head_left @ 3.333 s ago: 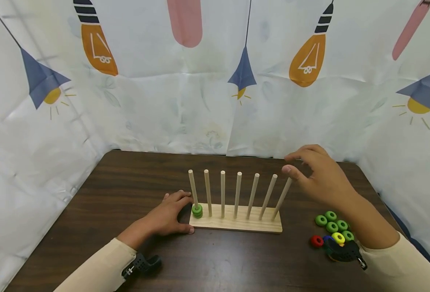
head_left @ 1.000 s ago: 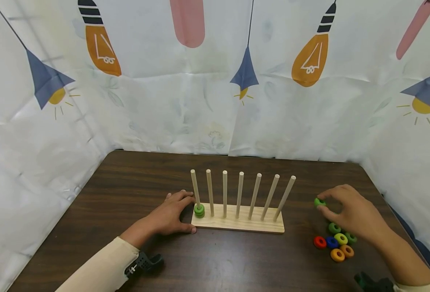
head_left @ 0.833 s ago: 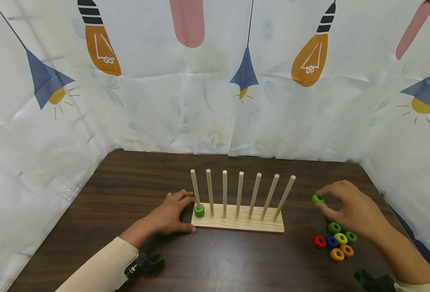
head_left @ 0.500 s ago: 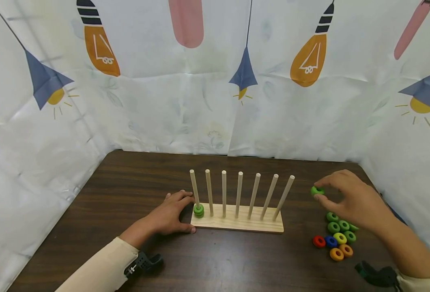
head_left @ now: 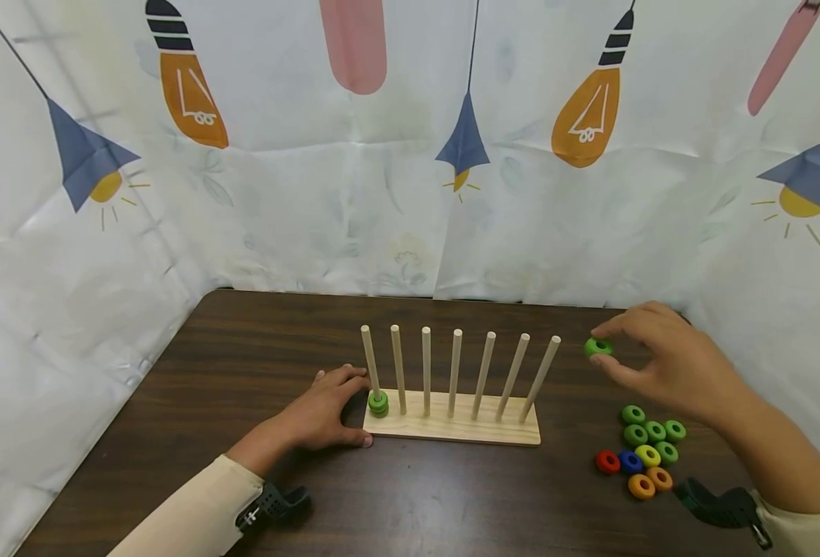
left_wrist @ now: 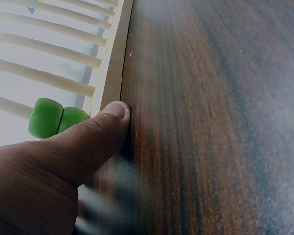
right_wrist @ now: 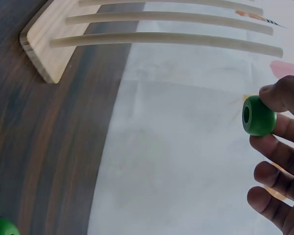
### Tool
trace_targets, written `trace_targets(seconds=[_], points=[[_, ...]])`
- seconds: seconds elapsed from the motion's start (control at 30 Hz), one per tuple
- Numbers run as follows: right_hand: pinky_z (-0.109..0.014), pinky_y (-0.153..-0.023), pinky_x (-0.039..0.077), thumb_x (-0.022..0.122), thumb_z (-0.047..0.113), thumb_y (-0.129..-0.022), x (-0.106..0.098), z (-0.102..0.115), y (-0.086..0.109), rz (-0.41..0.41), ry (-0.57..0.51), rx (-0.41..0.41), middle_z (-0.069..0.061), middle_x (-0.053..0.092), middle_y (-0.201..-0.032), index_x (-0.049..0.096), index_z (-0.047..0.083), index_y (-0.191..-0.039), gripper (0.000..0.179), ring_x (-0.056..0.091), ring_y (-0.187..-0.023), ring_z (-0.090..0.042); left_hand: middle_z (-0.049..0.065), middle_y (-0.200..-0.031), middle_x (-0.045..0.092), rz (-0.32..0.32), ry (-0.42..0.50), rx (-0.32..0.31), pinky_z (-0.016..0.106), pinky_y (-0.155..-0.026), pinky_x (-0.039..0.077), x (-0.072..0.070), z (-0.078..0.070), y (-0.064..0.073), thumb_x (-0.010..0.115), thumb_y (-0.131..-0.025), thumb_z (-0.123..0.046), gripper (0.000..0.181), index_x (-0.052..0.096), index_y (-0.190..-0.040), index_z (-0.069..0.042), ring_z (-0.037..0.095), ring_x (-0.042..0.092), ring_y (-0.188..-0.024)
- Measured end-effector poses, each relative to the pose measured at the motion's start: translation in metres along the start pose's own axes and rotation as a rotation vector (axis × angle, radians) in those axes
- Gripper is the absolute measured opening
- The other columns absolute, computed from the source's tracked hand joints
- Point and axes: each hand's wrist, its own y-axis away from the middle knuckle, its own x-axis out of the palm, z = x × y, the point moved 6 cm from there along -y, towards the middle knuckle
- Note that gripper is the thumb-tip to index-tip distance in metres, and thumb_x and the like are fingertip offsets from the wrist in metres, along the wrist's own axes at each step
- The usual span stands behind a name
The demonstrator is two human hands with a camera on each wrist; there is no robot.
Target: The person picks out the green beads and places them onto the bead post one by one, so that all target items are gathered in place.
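Note:
A green wooden bead [head_left: 599, 346] with a hole is pinched between the thumb and fingertips of my right hand [head_left: 667, 360], raised off to the right of the peg stand. In the right wrist view the bead [right_wrist: 259, 116] shows its hole facing the stand. The pale wooden peg stand [head_left: 452, 422] carries a row of several upright pegs. Two green beads [head_left: 378, 404] are stacked on its leftmost peg. My left hand [head_left: 319, 414] holds the stand's left end, fingers at the back. Its thumb presses the front edge, beside the stacked beads [left_wrist: 46, 117] in the left wrist view.
Right of the stand, several green beads [head_left: 636, 434] lie on the dark wood-grain table [head_left: 410, 503]. A red bead [head_left: 608, 462], a blue bead [head_left: 630, 463], a yellow bead [head_left: 647, 455] and two orange beads [head_left: 641, 486] lie just in front. A patterned sheet [head_left: 326, 216] hangs behind.
Earlier the right hand was by the rightmost peg, then over the loose beads. It now has a green bead and has lifted it up and leftward. The left hand has stayed in place.

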Motion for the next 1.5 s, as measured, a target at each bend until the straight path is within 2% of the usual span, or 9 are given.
trace_targets(seconds=[0.37,0.6,0.73,0.83,0.93,1.07,1.33,1.5], points=[[-0.027,-0.079,0.046,0.090,0.016,-0.073,-0.008,0.011,-0.017,-0.032,-0.029,-0.072,0.014,0.068,-0.098,0.075,0.018,-0.103,0.034,0.058,-0.098,-0.009,0.019,-0.153,0.043,-0.002,-0.003,-0.005,0.070,-0.115,0.018,0.000,0.000,0.000,0.087,-0.078,-0.051,0.076,0.058,-0.137,-0.013,0.046,0.031,-0.147],[-0.026,-0.081,0.046,0.088,0.022,-0.080,-0.014,0.019,-0.026,-0.048,-0.069,-0.095,0.013,0.068,-0.102,0.075,0.020,-0.105,0.028,0.057,-0.100,-0.009,0.018,-0.153,0.043,-0.005,-0.003,-0.002,0.070,-0.115,0.018,0.001,0.001,0.000,0.087,-0.078,-0.052,0.077,0.058,-0.138,-0.013,0.045,0.031,-0.147],[-0.025,-0.083,0.045,0.082,0.037,-0.088,-0.015,0.025,-0.032,-0.061,-0.097,-0.114,0.012,0.069,-0.102,0.076,0.020,-0.107,0.026,0.058,-0.099,-0.012,0.019,-0.153,0.042,-0.007,-0.004,-0.002,0.070,-0.115,0.017,0.001,0.002,0.000,0.087,-0.078,-0.052,0.077,0.058,-0.138,-0.013,0.045,0.030,-0.147],[-0.025,-0.083,0.045,0.069,0.054,-0.095,-0.015,0.029,-0.035,-0.086,-0.111,-0.135,0.010,0.070,-0.101,0.076,0.020,-0.107,0.037,0.059,-0.099,-0.014,0.019,-0.153,0.042,-0.007,-0.003,-0.004,0.071,-0.115,0.017,0.002,0.003,0.000,0.087,-0.079,-0.051,0.076,0.058,-0.137,-0.013,0.046,0.030,-0.147],[-0.025,-0.082,0.045,0.057,0.062,-0.097,-0.015,0.032,-0.037,-0.105,-0.115,-0.148,0.010,0.070,-0.099,0.077,0.019,-0.106,0.048,0.059,-0.098,-0.014,0.019,-0.153,0.042,-0.007,-0.003,-0.007,0.070,-0.116,0.017,0.002,0.003,0.000,0.087,-0.079,-0.050,0.075,0.058,-0.137,-0.013,0.045,0.030,-0.147],[-0.024,-0.081,0.044,0.053,0.063,-0.098,-0.016,0.035,-0.038,-0.109,-0.116,-0.148,0.011,0.070,-0.098,0.076,0.019,-0.105,0.051,0.058,-0.097,-0.012,0.019,-0.154,0.042,-0.005,-0.007,-0.010,0.069,-0.116,0.016,0.003,0.003,-0.001,0.087,-0.079,-0.049,0.075,0.058,-0.138,-0.013,0.044,0.030,-0.148],[-0.024,-0.083,0.045,0.058,0.058,-0.098,-0.016,0.042,-0.045,-0.116,-0.151,-0.177,0.010,0.070,-0.099,0.076,0.019,-0.106,0.044,0.059,-0.098,-0.013,0.019,-0.153,0.042,-0.011,-0.006,-0.003,0.070,-0.116,0.017,0.001,0.002,-0.001,0.088,-0.078,-0.049,0.075,0.059,-0.137,-0.013,0.044,0.031,-0.147],[-0.025,-0.081,0.045,0.056,0.059,-0.099,-0.013,0.048,-0.049,-0.111,-0.168,-0.183,0.010,0.069,-0.100,0.076,0.017,-0.105,0.047,0.059,-0.098,-0.013,0.019,-0.153,0.043,-0.010,-0.003,-0.003,0.071,-0.116,0.017,0.002,0.002,0.000,0.087,-0.078,-0.050,0.074,0.059,-0.136,-0.013,0.045,0.031,-0.147]])
